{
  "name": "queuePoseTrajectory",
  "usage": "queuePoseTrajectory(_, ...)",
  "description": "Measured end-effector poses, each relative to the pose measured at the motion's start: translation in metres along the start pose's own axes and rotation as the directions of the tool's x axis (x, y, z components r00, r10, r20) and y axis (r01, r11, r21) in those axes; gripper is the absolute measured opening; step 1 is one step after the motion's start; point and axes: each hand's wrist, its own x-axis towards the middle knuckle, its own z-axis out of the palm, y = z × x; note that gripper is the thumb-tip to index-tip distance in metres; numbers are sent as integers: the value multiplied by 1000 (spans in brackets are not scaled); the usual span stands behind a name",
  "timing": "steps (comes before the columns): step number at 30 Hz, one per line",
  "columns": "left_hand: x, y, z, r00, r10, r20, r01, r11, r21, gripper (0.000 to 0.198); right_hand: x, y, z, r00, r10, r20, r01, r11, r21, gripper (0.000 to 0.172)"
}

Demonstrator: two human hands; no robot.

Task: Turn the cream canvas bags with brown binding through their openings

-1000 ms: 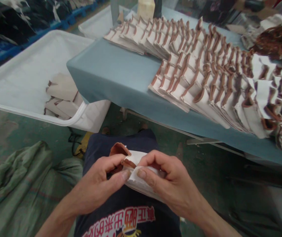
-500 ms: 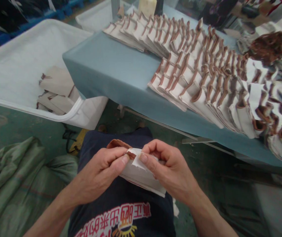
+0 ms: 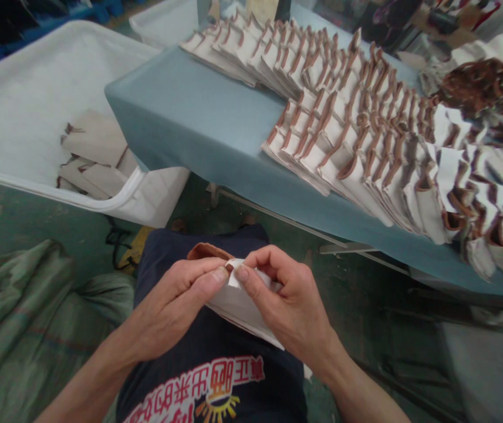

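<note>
- Green concrete floor (image 3: pixel 4 223) carries a crumpled green sack (image 3: pixel 22 329) at far left.
- White bin (image 3: pixel 26 100) above it holds a few flat pale pieces (image 3: pixel 93 158).
- Left hand (image 3: pixel 176 302) pinches the white, brown-edged fabric piece (image 3: pixel 236 308) over the lap.
- Right hand (image 3: pixel 290 308) pinches the same piece, thumbs nearly touching.
- Blue-grey table (image 3: pixel 189 129) bears overlapping rows of similar pieces (image 3: pixel 357 135).

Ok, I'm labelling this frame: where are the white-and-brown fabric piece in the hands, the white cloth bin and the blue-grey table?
White-and-brown fabric piece (image 3: pixel 231 308), head view, its white face near the lower edge.
White cloth bin (image 3: pixel 22 100), head view, bare inner lining.
Blue-grey table (image 3: pixel 198 123), head view, bare top.
</note>
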Motion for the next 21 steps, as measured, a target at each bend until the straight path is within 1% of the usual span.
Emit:
queuePoseTrajectory(5,-1,-5,-2,1000,-17,-10,17,1000,-3,41,-1,3,6,997,-67,-47,63,994,-90,21)
queuePoseTrajectory(7,-1,-7,-2,999,-31,-31,31,999,-17,42,-1,4,9,990,-125,-62,115,984,-139,19)
queuePoseTrajectory(11,0,-12,0,995,-75,-73,71,996,-56,41,0,7,16,957,-270,-103,231,929,-290,19)
queuePoseTrajectory(14,-2,-18,0,983,-122,-139,110,990,-85,39,0,9,23,941,-310,-139,244,900,-360,22)
queuePoseTrajectory(15,-3,-20,-1,981,-133,-142,119,988,-101,39,0,10,24,936,-318,-150,244,895,-373,22)
queuePoseTrajectory(16,-3,-22,-1,983,-133,-125,118,986,-120,39,0,10,26,933,-324,-159,244,891,-383,22)
queuePoseTrajectory(18,-5,-24,-4,992,-114,-49,104,980,-171,38,-1,10,28,926,-339,-167,251,882,-399,22)
queuePoseTrajectory(19,-6,-24,-4,995,-101,-10,98,976,-194,36,-2,11,29,922,-348,-168,257,877,-406,22)
queuePoseTrajectory(21,-6,-23,-5,995,-89,36,95,970,-223,32,-3,11,30,914,-369,-166,272,865,-422,23)
